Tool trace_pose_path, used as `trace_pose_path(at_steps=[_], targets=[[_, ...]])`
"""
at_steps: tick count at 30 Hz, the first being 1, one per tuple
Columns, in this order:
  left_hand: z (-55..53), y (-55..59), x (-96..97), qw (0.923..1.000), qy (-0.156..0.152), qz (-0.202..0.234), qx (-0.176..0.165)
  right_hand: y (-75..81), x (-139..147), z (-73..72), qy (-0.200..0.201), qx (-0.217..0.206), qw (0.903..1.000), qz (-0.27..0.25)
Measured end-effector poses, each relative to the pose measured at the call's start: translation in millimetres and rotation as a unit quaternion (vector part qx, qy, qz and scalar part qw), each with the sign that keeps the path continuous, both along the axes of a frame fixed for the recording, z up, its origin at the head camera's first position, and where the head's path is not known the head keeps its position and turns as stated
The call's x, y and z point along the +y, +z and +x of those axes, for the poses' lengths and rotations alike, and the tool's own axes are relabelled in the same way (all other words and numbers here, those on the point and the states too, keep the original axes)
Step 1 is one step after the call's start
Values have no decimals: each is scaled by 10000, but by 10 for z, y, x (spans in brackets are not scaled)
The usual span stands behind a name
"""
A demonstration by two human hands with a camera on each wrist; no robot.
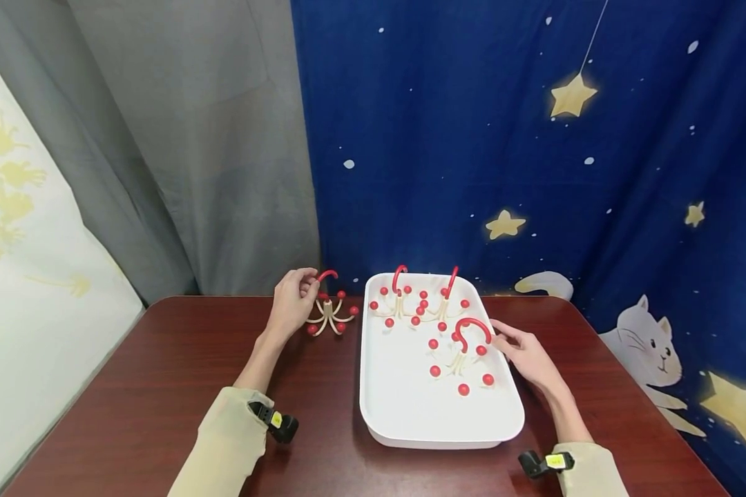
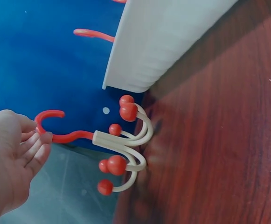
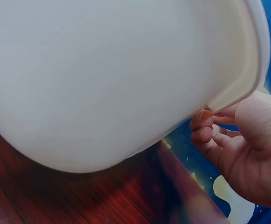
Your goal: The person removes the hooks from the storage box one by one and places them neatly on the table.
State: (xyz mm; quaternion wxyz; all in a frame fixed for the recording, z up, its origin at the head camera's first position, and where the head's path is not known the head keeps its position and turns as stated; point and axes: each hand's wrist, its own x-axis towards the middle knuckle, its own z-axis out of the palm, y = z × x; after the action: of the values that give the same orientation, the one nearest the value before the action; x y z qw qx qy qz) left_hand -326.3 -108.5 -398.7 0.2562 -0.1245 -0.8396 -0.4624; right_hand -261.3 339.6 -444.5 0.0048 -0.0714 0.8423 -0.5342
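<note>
Near the frame's lower centre, the white tray (image 1: 398, 414) has three red-hooked cream stands (image 1: 399, 308) at its upper and right parts; white floor shows lower left. The fourth stand (image 1: 328, 312) is on the brown table (image 1: 193, 352), left of the tray near the far edge: my left hand (image 1: 294, 298) pinches its hook (image 1: 331, 273). My right hand's (image 1: 530, 357) curled fingers grip the tray's right rim (image 1: 514, 390). The yellow labels (image 1: 276, 419) at my cuffs are too small to read.

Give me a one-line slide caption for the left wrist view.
Left hand holding the red curved hook of a cream multi-armed hanger with red ball tips, beside a white rectangular tray.
</note>
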Motion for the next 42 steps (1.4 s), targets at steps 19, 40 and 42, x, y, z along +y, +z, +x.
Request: trace_pose_path(at_steps=[19,40,42], targets=[[44,216,311,9983,-465,258,242,-2,0,7,-2,-17,10000,-89],[-31,248,850,9944,-824,593,-293,-12,-1,7,18,-81,9997,-222],[-48,228,884,9940,-822,624,-357,-13,-1,7,34,-59,9998,-199]])
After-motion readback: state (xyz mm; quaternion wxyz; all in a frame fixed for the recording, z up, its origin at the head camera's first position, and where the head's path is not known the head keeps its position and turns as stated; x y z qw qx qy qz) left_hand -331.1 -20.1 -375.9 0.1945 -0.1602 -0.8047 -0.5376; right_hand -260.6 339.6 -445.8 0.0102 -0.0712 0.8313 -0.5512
